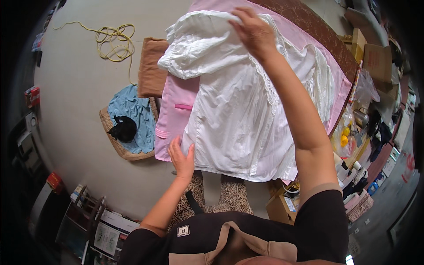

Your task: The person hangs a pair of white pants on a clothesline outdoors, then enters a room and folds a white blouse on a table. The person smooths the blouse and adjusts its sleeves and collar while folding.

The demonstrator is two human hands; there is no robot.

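Note:
A white garment (232,129) with lace trim, its cloth creased, is spread over a pink cloth (180,96) on a table before me. One gathered part of it, probably a sleeve (195,43), is bunched toward the far left. My left hand (182,159) rests at the garment's near left edge, fingers apart, with no cloth gripped. Farther off, my right hand (253,31) is over the garment's far edge, slightly blurred. Its fingers are loosely bent and apart; whether they touch the fabric is unclear.
A black cat (123,129) lies on a blue cloth (132,99) in a wicker basket (127,155) left of the table. Brown folded fabric (152,66) sits beside the pink cloth. Yellow cord (114,43) is coiled on the floor. Cardboard boxes (377,63) and bags stand at right.

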